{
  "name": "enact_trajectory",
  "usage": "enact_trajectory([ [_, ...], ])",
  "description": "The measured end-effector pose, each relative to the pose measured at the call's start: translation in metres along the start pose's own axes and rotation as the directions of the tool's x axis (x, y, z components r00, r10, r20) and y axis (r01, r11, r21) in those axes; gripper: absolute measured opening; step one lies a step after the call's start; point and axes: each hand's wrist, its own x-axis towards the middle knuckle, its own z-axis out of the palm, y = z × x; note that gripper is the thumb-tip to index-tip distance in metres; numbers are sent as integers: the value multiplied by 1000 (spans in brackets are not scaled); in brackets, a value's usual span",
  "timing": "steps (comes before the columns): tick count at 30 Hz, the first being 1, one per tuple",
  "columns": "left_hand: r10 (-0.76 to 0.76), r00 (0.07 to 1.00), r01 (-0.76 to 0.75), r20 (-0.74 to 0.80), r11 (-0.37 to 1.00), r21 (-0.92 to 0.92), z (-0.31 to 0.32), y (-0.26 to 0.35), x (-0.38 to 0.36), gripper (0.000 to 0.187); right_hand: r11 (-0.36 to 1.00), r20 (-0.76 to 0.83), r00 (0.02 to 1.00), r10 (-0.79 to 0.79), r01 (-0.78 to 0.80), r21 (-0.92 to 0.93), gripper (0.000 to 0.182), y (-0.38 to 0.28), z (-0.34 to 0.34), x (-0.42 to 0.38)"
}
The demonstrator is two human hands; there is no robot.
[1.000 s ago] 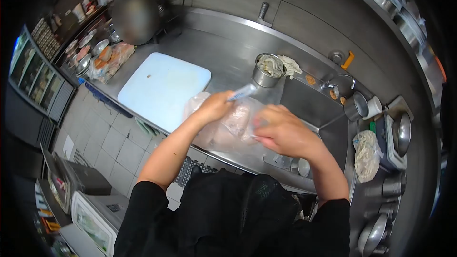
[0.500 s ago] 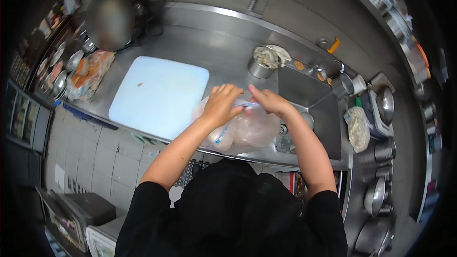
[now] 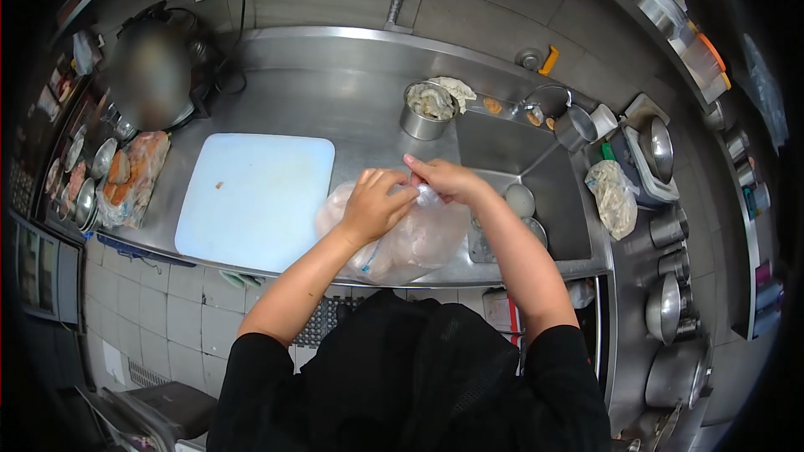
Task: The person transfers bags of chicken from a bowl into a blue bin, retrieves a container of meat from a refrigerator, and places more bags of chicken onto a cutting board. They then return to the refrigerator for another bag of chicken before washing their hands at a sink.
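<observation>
Clear plastic zip bags [image 3: 431, 234] with pale pinkish contents lie at the counter's front edge, between the cutting board and the sink. A blue strip shows along one bag's edge. My left hand [image 3: 375, 208] is curled over the bag's upper edge, pinching it. Close beside it, my right hand [image 3: 445, 182] grips the gathered top of the same bag, with its thumb raised. What exactly the bags contain cannot be made out. The white cutting board [image 3: 255, 201] lies left of my left hand, with a small brown scrap on it.
A metal pot [image 3: 427, 124] with greyish-white pieces stands behind my hands. The sink [image 3: 553, 192] is at the right, with bowls inside. A bag of orange-and-pink food [image 3: 134, 180] and metal bowls [image 3: 86, 201] sit far left. Another knotted bag [image 3: 614, 201] lies right of the sink.
The view has shifted, so the counter appears lower and more to the left. My hands have drawn closer together at the bag's top, and my right fingers have closed on it.
</observation>
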Motion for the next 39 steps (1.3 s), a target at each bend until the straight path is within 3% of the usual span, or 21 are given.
enact_trajectory([
  [8,-101,992,100,72,995,26,6,7,9,38,1000,36,999,1,-1,-1,58,-5,3,5],
  [10,-125,992,124,20,991,45,8,7,10,35,1000,12,1000,-8,8,7,57,4,3,14],
  [12,-145,989,147,-28,987,59,10,10,8,33,971,-32,979,-203,205,123,54,19,5,26],
  [13,-155,986,159,-59,985,70,10,11,5,31,971,-33,979,-202,205,124,54,22,5,26],
  [15,-163,983,170,-86,982,81,11,12,-1,29,876,-245,847,-473,422,-231,46,25,4,19],
  [18,-266,959,275,-96,956,106,16,9,-7,29,887,-338,835,-434,332,-321,42,21,11,5],
  [23,-363,927,375,-96,911,173,12,-1,-4,18,850,-397,762,-512,384,-360,35,21,19,-11],
  [28,-281,960,279,-3,951,132,-17,13,9,7,773,-439,641,-630,460,-438,28,22,19,-19],
  [30,-265,963,254,49,953,166,-22,4,-11,6,776,-483,630,-608,345,-527,25,41,16,-6],
  [32,-316,946,279,73,908,312,-20,-17,-47,7,770,-503,608,-614,324,-549,22,75,21,17],
  [36,-347,936,314,57,897,312,-47,2,-26,4,743,-523,535,-664,389,-545,18,51,7,15],
  [37,-291,956,272,36,927,258,-58,11,-12,3,732,-515,528,-675,395,-554,18,30,1,-1],
  [39,-254,967,245,22,948,203,-72,21,-6,2,625,-443,446,-778,483,-613,18,0,-1,-32],
])
